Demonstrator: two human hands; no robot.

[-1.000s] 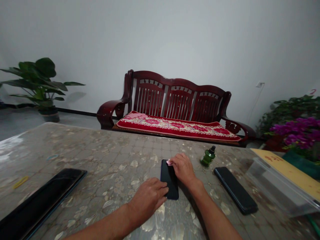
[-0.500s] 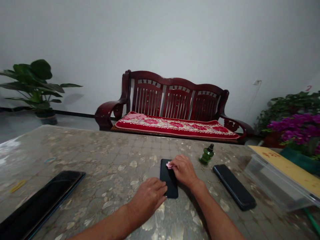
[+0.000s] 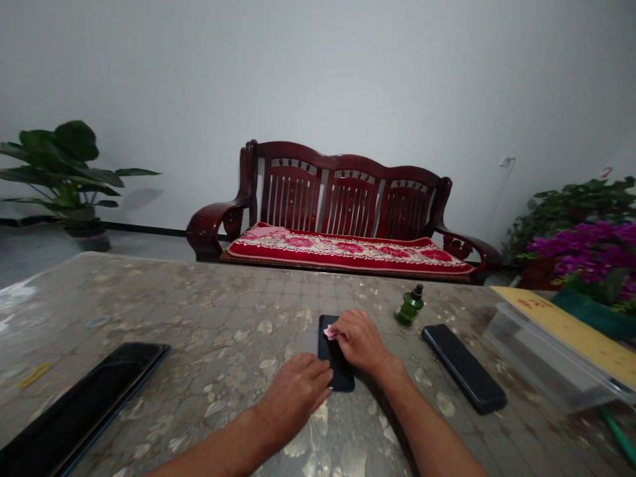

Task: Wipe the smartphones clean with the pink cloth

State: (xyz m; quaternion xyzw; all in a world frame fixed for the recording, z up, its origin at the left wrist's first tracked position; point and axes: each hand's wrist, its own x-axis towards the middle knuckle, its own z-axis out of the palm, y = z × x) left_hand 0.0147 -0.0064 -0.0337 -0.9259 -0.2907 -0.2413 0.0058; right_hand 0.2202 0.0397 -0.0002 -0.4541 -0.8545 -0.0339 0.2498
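Note:
A dark smartphone (image 3: 341, 372) lies screen up on the patterned tabletop in the middle of the head view. My left hand (image 3: 298, 384) is at its lower left edge, fingertips curled over the side and pressing on it. Pinched in the fingers of my right hand (image 3: 358, 336) is a small pink cloth (image 3: 329, 332), touching the upper part of the screen. That hand covers the phone's right edge, and most of the cloth is hidden under the fingers. A green spray bottle (image 3: 410, 306) with a black top stands to the right of my right hand.
A black case (image 3: 464, 368) lies on the right, beside a clear plastic box (image 3: 536, 358) with a yellow lid-like board (image 3: 571, 324). At left are a large black tablet-like device (image 3: 84, 404) and a yellow band (image 3: 34, 375). A wooden bench (image 3: 218, 222) stands beyond the table (image 3: 199, 298).
My right hand has shifted slightly left across the screen with the pink cloth. My left hand stays at the phone's edge. The whole view has moved a little.

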